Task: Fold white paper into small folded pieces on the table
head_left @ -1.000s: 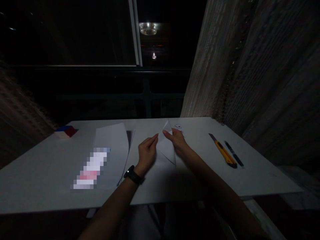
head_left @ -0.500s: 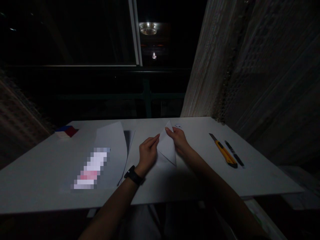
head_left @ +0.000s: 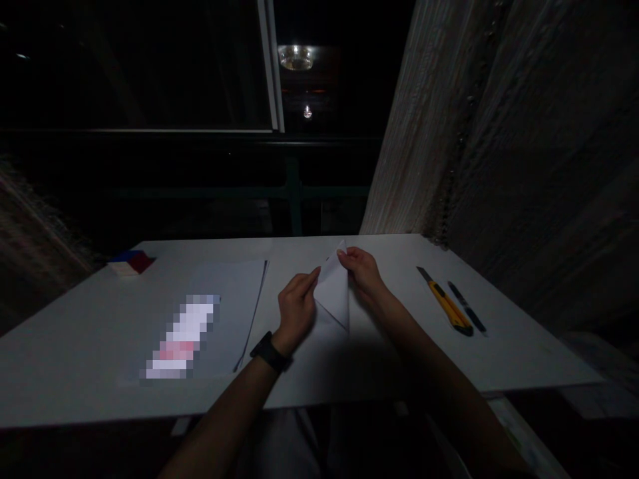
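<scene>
Both hands hold a folded white paper [head_left: 333,293] over the middle of a white table [head_left: 399,352]. My left hand [head_left: 295,311], with a black watch on the wrist, pinches the paper's left edge with its fingers closed. Fingers of my right hand [head_left: 367,274] are closed on the paper's raised top corner. The paper's lower part rests on the table in a triangular shape.
A stack of white sheets [head_left: 219,313] lies left of the hands. A yellow utility knife [head_left: 446,303] and a dark pen [head_left: 466,306] lie at the right. A red and blue block [head_left: 130,261] sits at the far left. A curtain hangs at right, a dark window behind.
The top sheet at the left, lifted before, now lies flat. My right hand has shifted slightly right and up along the paper's top corner.
</scene>
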`<state>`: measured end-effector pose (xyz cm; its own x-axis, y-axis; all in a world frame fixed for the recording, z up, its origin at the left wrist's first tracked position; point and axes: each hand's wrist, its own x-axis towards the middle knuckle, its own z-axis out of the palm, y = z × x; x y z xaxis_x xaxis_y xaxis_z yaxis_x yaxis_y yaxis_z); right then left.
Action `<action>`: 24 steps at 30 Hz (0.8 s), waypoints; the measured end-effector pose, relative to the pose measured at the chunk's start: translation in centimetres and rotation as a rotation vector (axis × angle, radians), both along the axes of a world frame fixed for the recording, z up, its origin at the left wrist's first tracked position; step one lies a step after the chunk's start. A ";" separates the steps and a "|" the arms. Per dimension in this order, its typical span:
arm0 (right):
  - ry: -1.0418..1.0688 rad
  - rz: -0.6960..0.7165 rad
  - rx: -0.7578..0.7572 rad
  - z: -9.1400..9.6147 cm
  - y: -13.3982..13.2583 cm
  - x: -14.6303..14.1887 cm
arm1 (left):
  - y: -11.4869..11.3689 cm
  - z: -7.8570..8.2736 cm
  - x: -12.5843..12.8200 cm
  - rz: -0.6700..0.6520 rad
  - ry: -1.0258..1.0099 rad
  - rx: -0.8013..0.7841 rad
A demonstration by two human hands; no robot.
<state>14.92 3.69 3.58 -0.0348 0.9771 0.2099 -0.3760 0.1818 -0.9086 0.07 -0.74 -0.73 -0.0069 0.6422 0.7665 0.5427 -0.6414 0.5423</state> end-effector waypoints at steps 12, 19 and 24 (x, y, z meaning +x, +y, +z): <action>-0.111 -0.136 0.082 -0.6 0.0 -0.4 | -0.3 0.4 0.1 -0.052 -0.063 -0.107; -0.227 -0.030 -0.033 -1.6 0.1 -0.9 | -0.1 0.3 0.2 -0.115 -0.253 -0.376; -0.246 -0.028 -0.020 -2.3 0.2 -1.3 | 0.6 0.3 -0.2 -0.225 -0.434 -0.530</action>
